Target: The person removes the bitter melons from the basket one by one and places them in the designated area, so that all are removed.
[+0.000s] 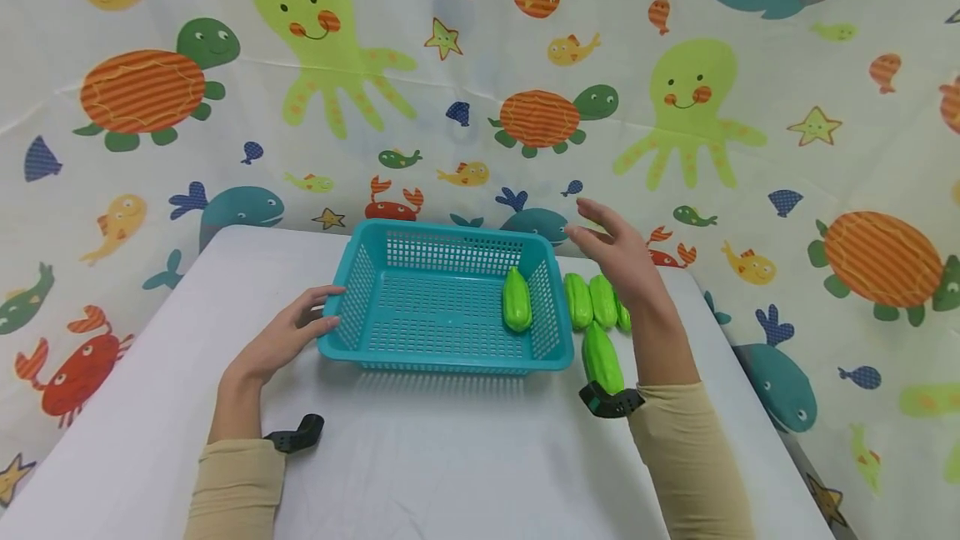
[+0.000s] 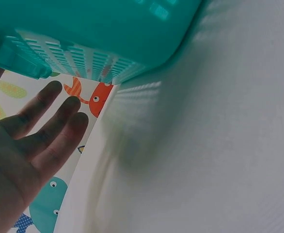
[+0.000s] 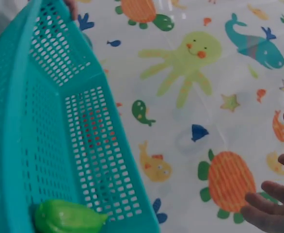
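Note:
A teal slotted plastic basket [image 1: 450,361] sits on the white table. Inside, toward its right end, lies one shiny bright green gourd-like vegetable [image 1: 517,300], also visible in the right wrist view. My left hand [image 1: 288,333] is at the basket's left rim, its fingertips and thumb touching or very near it; in the left wrist view its fingers extend loosely. My right hand [image 1: 618,252] is raised beyond the basket's right rim, fingers spread and holding nothing. Several more green gourd-like vegetables [image 1: 602,357] lie right of the basket, partly hidden behind the right forearm.
Both wrists wear a small black camera on a strap, the left camera [image 1: 300,433] near the table. White table surface [image 1: 450,457] stretches in front of the basket. A curtain [image 1: 480,48] printed with sea animals hangs behind and around the table.

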The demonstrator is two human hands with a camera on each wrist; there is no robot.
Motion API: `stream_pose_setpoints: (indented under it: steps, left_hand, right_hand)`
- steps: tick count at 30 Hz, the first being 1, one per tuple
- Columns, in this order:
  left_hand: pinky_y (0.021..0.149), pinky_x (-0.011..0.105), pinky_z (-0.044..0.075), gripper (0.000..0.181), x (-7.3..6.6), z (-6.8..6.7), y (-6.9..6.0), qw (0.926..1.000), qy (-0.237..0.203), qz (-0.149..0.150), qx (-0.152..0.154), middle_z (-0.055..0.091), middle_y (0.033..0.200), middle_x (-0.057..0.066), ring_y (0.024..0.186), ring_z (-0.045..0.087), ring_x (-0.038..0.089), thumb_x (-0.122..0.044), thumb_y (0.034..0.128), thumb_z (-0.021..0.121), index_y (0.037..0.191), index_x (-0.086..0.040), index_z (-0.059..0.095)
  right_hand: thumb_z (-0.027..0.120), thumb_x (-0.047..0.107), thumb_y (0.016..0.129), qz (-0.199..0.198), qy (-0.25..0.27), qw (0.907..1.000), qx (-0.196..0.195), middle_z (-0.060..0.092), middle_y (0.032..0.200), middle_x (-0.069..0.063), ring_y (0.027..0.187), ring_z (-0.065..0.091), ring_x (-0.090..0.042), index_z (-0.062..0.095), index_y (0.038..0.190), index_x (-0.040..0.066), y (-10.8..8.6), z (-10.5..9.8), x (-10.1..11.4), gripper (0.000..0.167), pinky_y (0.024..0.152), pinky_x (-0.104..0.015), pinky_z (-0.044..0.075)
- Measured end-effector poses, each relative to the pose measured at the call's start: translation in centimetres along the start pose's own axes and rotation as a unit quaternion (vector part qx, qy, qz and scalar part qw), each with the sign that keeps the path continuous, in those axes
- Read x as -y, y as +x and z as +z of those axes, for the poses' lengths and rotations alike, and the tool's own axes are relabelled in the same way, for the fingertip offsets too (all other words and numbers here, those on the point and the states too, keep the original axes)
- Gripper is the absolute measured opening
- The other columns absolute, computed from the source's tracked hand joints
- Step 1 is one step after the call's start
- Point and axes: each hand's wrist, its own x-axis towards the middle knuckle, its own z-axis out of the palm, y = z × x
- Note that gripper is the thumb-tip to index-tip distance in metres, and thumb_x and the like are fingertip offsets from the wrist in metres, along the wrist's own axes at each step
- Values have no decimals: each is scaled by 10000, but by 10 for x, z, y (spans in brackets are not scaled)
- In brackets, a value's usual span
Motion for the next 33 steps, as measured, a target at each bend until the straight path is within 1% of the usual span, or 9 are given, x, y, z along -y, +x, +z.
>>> stream_pose_setpoints:
  steps: [3, 8, 12, 16, 19, 22, 27, 30, 33]
  left_hand:
    - [1000, 773, 241, 642, 1, 1, 1, 10000, -53, 36, 9, 197, 1578, 229, 1393, 217, 530, -440, 979, 555, 1532, -254, 288]
    - [1014, 772, 215, 631, 2, 1, 1, 9998, -180, 74, 40, 191, 1582, 225, 1404, 198, 527, -424, 979, 567, 1526, -254, 301]
    - [1014, 772, 217, 628, 2, 0, 2, 9998, -167, 75, 37, 189, 1582, 225, 1406, 195, 526, -427, 980, 564, 1525, -257, 301]
    - [1011, 773, 219, 631, 2, 0, 2, 9999, -145, 62, 39, 187, 1583, 227, 1406, 193, 526, -432, 980, 561, 1526, -257, 298]
    - [1012, 772, 222, 635, 2, 0, 2, 9998, -170, 50, 53, 187, 1583, 225, 1406, 195, 522, -432, 978, 564, 1526, -255, 296]
    - [1014, 768, 226, 634, 2, 1, 2, 9998, -206, 36, 49, 187, 1583, 224, 1406, 199, 518, -429, 978, 566, 1525, -254, 298]
    - [1013, 762, 240, 640, 3, 2, 2, 9998, -183, 22, 12, 190, 1580, 228, 1401, 207, 524, -433, 978, 565, 1529, -254, 293]
    - [1013, 761, 245, 643, 3, 1, 2, 9999, -159, 25, -14, 196, 1579, 228, 1399, 212, 525, -437, 976, 565, 1529, -254, 294]
    - [1015, 759, 244, 639, 3, 0, 2, 9999, -144, 30, -25, 203, 1577, 225, 1398, 217, 521, -435, 977, 565, 1528, -253, 297]
  right_hand:
    - [635, 463, 925, 66, 86, 9998, 149, 368, 1539, -23, 1387, 385, -300, 391, 1499, 237, 17, 9, 1, 664, 1101, -523, 357]
    - [635, 411, 942, 55, 80, 9979, 639, 363, 1539, -44, 1392, 371, -310, 395, 1496, 226, 43, 28, -2, 632, 1094, -514, 372]
    - [646, 384, 942, -112, 65, 9964, 838, 377, 1525, -27, 1373, 399, -285, 409, 1486, 245, 59, 41, -6, 610, 1098, -512, 364]
    - [645, 375, 945, -252, -107, 9924, 1196, 365, 1535, 8, 1365, 417, -250, 401, 1494, 252, 72, 52, -14, 614, 1103, -508, 353]
    - [635, 376, 951, -268, -245, 9885, 1469, 339, 1554, 17, 1361, 423, -245, 383, 1507, 255, 79, 60, -21, 622, 1094, -515, 358]
    - [628, 382, 954, -207, -391, 9851, 1659, 323, 1565, 19, 1385, 390, -249, 358, 1519, 266, 84, 67, -27, 637, 1095, -516, 355]
    - [637, 384, 948, -43, -654, 9825, 1742, 302, 1578, -8, 1433, 303, -296, 339, 1527, 246, 87, 75, -37, 665, 1110, -529, 332]
    - [667, 404, 923, 172, -863, 9808, 1742, 298, 1578, -41, 1428, 306, -334, 356, 1520, 241, 88, 76, -43, 692, 1109, -534, 333]
    - [691, 443, 894, 397, -1260, 9747, 1802, 309, 1571, -60, 1416, 326, -341, 364, 1517, 258, 88, 78, -46, 727, 1103, -536, 341]
